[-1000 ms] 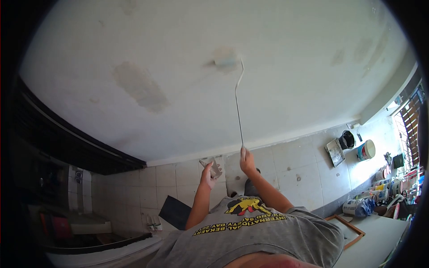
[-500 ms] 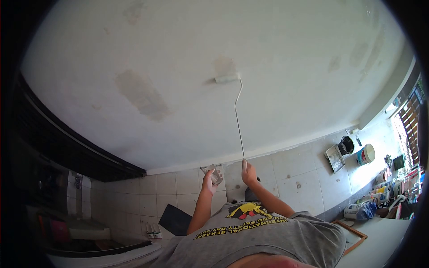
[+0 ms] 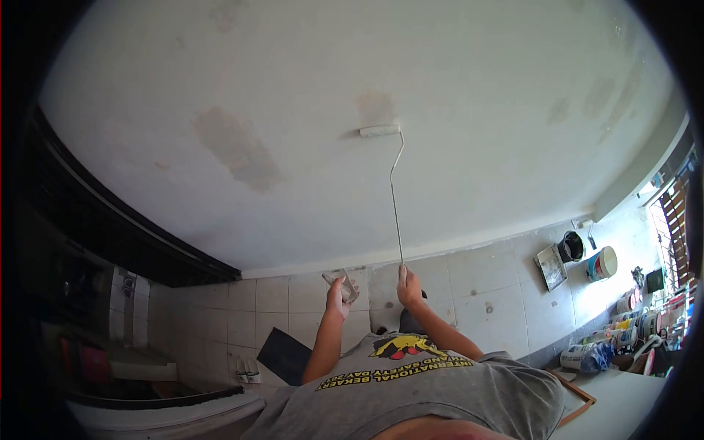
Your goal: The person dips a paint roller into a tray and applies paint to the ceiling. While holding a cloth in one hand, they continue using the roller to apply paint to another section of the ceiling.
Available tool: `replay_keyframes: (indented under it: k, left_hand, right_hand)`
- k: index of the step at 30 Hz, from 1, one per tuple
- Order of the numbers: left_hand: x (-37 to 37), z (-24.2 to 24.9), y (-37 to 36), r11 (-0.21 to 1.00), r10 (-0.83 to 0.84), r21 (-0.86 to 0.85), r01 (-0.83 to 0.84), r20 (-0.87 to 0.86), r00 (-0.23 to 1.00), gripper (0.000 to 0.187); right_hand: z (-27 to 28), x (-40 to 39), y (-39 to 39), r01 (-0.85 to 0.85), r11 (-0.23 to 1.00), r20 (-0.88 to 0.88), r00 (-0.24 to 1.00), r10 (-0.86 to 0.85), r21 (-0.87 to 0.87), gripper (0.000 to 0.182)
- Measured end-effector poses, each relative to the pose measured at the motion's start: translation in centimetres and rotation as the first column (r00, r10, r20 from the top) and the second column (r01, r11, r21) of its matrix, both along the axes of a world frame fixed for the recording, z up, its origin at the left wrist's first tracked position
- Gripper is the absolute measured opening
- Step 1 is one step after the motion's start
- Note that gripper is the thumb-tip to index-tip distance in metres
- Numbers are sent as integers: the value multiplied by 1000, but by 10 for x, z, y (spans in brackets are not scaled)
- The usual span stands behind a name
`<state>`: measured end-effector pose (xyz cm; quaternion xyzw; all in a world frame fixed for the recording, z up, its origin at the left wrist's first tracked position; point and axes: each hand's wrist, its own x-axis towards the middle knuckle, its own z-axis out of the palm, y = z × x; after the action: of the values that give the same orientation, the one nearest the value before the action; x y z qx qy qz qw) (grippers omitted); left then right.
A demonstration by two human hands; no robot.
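Observation:
My right hand (image 3: 409, 285) is closed around the handle end of a long-framed paint roller (image 3: 380, 131). Its thin metal rod rises from my fist to the white sleeve, which lies against the pale wall (image 3: 469, 95) just below a small beige-grey patch (image 3: 375, 107). To the left, low in front of my shirt, my left hand (image 3: 339, 299) grips a flat grey scraper-like tool (image 3: 349, 287). Its angular edges stick out on both sides of the thumb; its exact kind is hard to make out.
A larger patch (image 3: 238, 150) marks the wall at left. On the tiled floor (image 3: 484, 279) at right stand a paint tray (image 3: 551, 268), a black bucket (image 3: 571, 247) and a white tub (image 3: 601, 264). Several containers crowd the far right. A dark sheet (image 3: 284, 356) lies at lower left.
The roller sleeve sits slightly lower relative to the small patch, showing more of the patch above it. My left hand has tilted the grey tool a little. The view has shifted slightly.

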<state>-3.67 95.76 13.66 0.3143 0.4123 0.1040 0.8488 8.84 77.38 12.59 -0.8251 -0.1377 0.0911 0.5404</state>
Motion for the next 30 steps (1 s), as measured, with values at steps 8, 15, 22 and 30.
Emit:
replay_keyframes:
  k: [8, 15, 22, 30]
  left_hand:
    - [1, -26, 4, 999, -32, -38, 31, -9, 999, 46]
    - [6, -14, -5, 998, -53, -34, 52, -38, 998, 45]
    - [10, -23, -5, 996, -82, -29, 81, -16, 997, 46]
    - [13, -10, -12, 998, -63, -4, 63, -56, 996, 44]
  right_hand:
    - [70, 21, 10, 2, 1000, 62, 998, -4, 19, 43]
    - [2, -4, -4, 21, 1000, 96, 995, -22, 3, 43]
    - [61, 17, 7, 22, 1000, 99, 995, -22, -1, 46]
    - [18, -11, -12, 15, 999, 52, 999, -14, -34, 48]
